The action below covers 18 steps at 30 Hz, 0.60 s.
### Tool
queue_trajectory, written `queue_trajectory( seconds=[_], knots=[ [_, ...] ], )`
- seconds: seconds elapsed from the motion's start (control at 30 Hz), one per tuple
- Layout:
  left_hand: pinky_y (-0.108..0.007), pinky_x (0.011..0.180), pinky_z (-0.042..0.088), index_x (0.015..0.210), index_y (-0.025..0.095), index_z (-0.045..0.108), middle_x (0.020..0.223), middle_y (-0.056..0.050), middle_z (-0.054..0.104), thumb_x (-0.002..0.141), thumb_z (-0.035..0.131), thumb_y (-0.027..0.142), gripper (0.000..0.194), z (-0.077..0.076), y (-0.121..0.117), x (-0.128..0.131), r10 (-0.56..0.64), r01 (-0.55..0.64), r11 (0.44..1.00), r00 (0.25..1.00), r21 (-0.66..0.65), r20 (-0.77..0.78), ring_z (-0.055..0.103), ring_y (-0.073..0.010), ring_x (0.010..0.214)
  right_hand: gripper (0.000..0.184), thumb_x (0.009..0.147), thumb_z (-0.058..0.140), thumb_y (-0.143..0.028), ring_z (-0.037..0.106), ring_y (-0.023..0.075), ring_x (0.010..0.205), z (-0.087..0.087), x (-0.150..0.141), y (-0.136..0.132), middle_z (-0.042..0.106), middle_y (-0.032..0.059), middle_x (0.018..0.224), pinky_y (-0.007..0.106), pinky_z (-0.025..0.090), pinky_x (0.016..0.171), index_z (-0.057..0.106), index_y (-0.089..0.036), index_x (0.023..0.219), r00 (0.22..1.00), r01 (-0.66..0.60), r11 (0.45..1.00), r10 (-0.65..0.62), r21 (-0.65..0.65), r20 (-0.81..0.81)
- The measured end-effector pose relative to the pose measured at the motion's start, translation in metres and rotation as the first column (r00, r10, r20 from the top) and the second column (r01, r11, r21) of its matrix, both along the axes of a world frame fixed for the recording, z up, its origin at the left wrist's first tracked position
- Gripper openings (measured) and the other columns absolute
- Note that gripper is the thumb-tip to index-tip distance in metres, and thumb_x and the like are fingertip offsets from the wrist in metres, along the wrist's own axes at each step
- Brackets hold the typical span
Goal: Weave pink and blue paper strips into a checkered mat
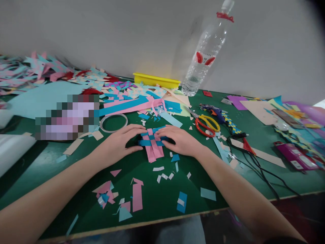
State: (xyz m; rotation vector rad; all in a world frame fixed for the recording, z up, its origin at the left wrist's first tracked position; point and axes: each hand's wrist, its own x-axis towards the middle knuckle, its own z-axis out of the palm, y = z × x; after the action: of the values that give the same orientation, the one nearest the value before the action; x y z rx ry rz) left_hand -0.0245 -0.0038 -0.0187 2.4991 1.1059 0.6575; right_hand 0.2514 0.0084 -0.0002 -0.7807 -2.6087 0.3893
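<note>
A small woven piece of pink and blue paper strips (153,147) lies on the green table in front of me. Its pink strips run lengthwise, crossed by blue ones. My left hand (124,139) holds its left side, thumb at the end of a blue strip and fingers at the upper left corner. From the other side, my right hand (181,140) pinches the right ends of the blue strips, its fingertips over the weave. Just beyond the hands lie long pink and blue strips (124,106) and a roll of tape (113,122).
Scissors (207,125) with red and yellow handles lie to the right. A plastic bottle (203,54) leans against the wall beside a yellow tray (156,80). Paper scraps (137,196) litter the near side. Dark cords (261,173) and a purple box (296,156) are at right.
</note>
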Motion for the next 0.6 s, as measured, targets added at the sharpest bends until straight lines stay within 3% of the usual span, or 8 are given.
queue_trajectory(
  seconds=[0.13,0.3,0.43,0.6],
  knots=[
    [-0.046,0.101,0.049,0.129,0.023,0.057,0.132,-0.011,0.059,0.090,0.051,0.062,0.055,0.003,-0.001,0.001,0.003,-0.003,1.000,1.000,0.020,0.001,0.058,-0.0298,0.118,0.023,0.095,0.049,-0.019,0.062,0.0208,0.117,-0.001,0.001,0.000,0.069,0.0093,0.123,0.046,0.043,0.111,0.066,-0.018,0.109,1.000,-0.005,1.000,0.005,0.009,0.011],
    [-0.049,0.099,0.048,0.115,0.026,0.065,0.117,-0.007,0.068,0.088,0.053,0.064,0.048,0.005,-0.002,-0.005,0.011,-0.010,1.000,1.000,0.028,-0.025,0.062,-0.0298,0.110,0.024,0.092,0.060,-0.031,0.059,0.0219,0.122,-0.003,0.006,0.002,0.066,0.0092,0.127,0.048,0.037,0.114,0.064,-0.020,0.112,0.997,0.003,1.000,-0.002,0.013,-0.071],
    [-0.052,0.093,0.049,0.107,0.029,0.067,0.107,-0.006,0.071,0.086,0.052,0.069,0.047,0.003,-0.003,-0.014,0.080,-0.077,0.996,0.993,0.035,-0.083,0.064,-0.0317,0.102,0.039,0.084,0.069,-0.047,0.059,0.0231,0.118,0.003,0.009,0.002,0.067,0.0080,0.123,0.045,0.039,0.108,0.063,-0.022,0.114,0.998,-0.029,1.000,0.029,0.004,-0.062],
    [-0.050,0.088,0.050,0.107,0.028,0.068,0.105,-0.006,0.072,0.087,0.048,0.071,0.051,0.003,-0.004,-0.012,0.123,-0.122,0.992,0.985,0.020,-0.124,0.064,-0.0322,0.099,0.062,0.075,0.073,-0.060,0.060,0.0256,0.109,0.012,0.008,-0.005,0.066,0.0090,0.114,0.042,0.042,0.096,0.060,-0.021,0.121,0.998,0.038,0.999,-0.036,-0.032,0.055]
  ],
)
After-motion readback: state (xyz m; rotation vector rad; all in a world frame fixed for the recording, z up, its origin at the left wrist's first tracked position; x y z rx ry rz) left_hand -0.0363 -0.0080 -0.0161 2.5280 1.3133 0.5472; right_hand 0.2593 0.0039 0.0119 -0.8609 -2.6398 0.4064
